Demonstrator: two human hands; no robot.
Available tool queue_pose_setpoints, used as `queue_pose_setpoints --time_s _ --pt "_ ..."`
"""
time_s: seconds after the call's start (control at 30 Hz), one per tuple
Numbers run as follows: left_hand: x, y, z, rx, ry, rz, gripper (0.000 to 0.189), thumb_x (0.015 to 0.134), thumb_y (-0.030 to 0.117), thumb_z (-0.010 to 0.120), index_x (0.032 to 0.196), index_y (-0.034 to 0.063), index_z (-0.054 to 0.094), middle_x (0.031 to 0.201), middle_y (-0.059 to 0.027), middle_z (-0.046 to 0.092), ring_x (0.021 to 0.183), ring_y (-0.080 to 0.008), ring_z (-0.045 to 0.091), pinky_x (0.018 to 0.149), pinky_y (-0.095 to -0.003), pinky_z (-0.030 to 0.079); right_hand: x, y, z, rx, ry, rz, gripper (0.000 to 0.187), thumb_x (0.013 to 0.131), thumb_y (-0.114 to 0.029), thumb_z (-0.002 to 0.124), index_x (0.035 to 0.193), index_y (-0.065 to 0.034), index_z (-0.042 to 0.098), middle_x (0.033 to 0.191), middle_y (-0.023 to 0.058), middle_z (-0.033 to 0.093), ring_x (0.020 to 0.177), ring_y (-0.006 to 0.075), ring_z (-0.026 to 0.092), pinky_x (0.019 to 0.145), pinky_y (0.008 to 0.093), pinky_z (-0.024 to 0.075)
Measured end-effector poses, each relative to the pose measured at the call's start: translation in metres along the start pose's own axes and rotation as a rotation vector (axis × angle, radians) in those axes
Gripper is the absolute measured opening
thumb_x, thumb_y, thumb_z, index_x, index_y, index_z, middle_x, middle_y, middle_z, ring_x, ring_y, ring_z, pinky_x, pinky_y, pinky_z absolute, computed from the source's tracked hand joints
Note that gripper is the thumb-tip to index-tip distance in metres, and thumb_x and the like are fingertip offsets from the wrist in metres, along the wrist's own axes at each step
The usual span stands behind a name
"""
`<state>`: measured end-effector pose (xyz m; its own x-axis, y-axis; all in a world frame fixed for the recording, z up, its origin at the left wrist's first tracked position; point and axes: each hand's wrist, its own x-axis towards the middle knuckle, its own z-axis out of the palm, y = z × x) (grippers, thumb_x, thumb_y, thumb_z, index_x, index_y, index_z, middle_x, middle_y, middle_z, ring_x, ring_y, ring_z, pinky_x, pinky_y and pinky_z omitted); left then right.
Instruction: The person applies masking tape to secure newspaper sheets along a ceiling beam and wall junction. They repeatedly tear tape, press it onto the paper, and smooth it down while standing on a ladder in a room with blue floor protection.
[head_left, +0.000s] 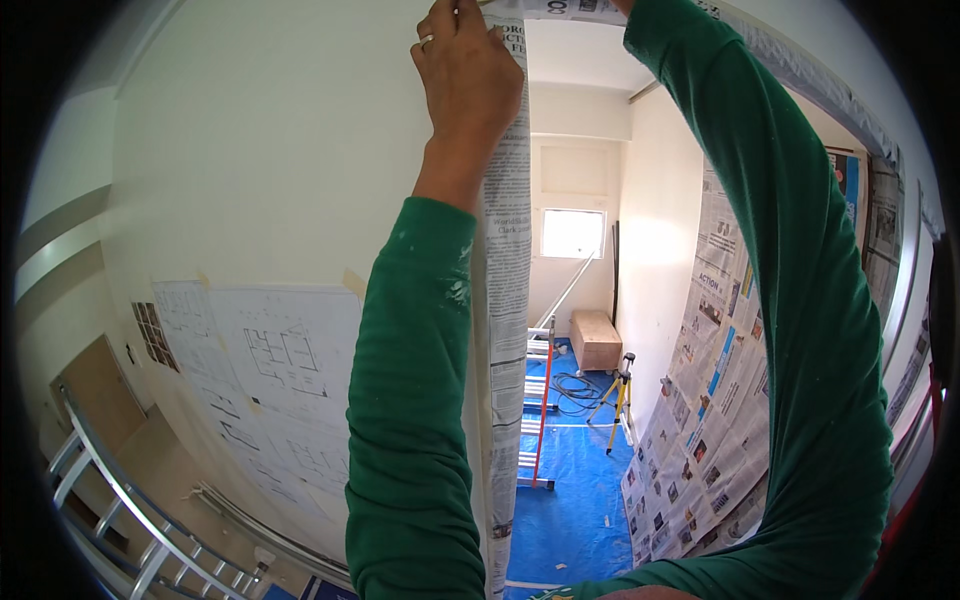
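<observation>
My left hand (474, 79), wearing a ring, is raised at the top edge against the upper corner of a door frame. Its fingertips are cut off by the picture's edge, so its grip is hidden. Beneath it, newspaper (507, 300) covers the upright jamb from top to bottom. More newspaper (581, 9) runs along the head of the frame, between my two arms. My right hand is out of view past the top edge; only a sliver of skin shows beyond its green sleeve (787, 225). White paint marks the left sleeve (420, 360).
Drawings (285, 360) are taped to the left wall. An aluminium ladder (150, 525) stands at lower left. Through the opening are a blue floor sheet (574, 510), an orange-railed ladder (541, 420), a yellow tripod (619, 397), a wooden box (596, 341) and a newspaper-covered panel (697, 450).
</observation>
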<state>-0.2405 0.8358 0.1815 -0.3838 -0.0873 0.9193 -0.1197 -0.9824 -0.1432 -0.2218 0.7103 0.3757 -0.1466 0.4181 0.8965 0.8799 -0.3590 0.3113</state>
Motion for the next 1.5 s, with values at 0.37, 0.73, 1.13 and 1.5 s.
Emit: queue_pose_setpoints --time_s 0.37,0.73,1.13,1.5 --pt "0.007 0.000 0.002 0.036 0.000 0.042 0.053 0.100 0.004 0.057 0.152 0.0019 0.050 0.140 -0.0233 0.055 0.126 -0.0367 0.055 0.103 -0.0511 0.043 0.004 -0.004 -0.002 -0.049 0.021 0.025 0.037 0.085 -0.036 0.083 0.105 -0.0049 0.083 0.098 0.0155 0.080 0.087 0.0271 0.077 0.082 0.0378 0.0609" --pt "0.008 -0.001 0.006 0.083 0.001 0.022 0.050 0.101 0.006 0.056 0.149 -0.0062 0.048 0.144 -0.0262 0.054 0.131 -0.0397 0.053 0.108 -0.0521 0.041 0.000 -0.006 0.000 -0.038 0.028 0.025 0.037 0.084 -0.035 0.083 0.104 -0.0037 0.083 0.098 0.0168 0.080 0.086 0.0283 0.077 0.082 0.0383 0.0608" --pt "0.008 -0.002 0.006 0.040 -0.022 0.004 0.051 0.102 0.008 0.055 0.147 -0.0137 0.045 0.146 -0.0290 0.049 0.133 -0.0399 0.050 0.109 -0.0506 0.041 -0.001 -0.009 0.005 -0.093 0.073 0.066 0.037 0.084 -0.037 0.083 0.104 -0.0049 0.083 0.099 0.0168 0.080 0.087 0.0297 0.077 0.082 0.0393 0.0607" --pt "0.009 0.000 0.005 0.059 -0.048 -0.033 0.049 0.101 0.008 0.057 0.144 -0.0140 0.048 0.145 -0.0284 0.051 0.134 -0.0395 0.050 0.110 -0.0506 0.041 -0.005 -0.011 0.009 -0.155 0.125 0.031 0.035 0.083 -0.037 0.081 0.103 -0.0079 0.084 0.096 0.0155 0.080 0.086 0.0290 0.077 0.083 0.0397 0.0608"
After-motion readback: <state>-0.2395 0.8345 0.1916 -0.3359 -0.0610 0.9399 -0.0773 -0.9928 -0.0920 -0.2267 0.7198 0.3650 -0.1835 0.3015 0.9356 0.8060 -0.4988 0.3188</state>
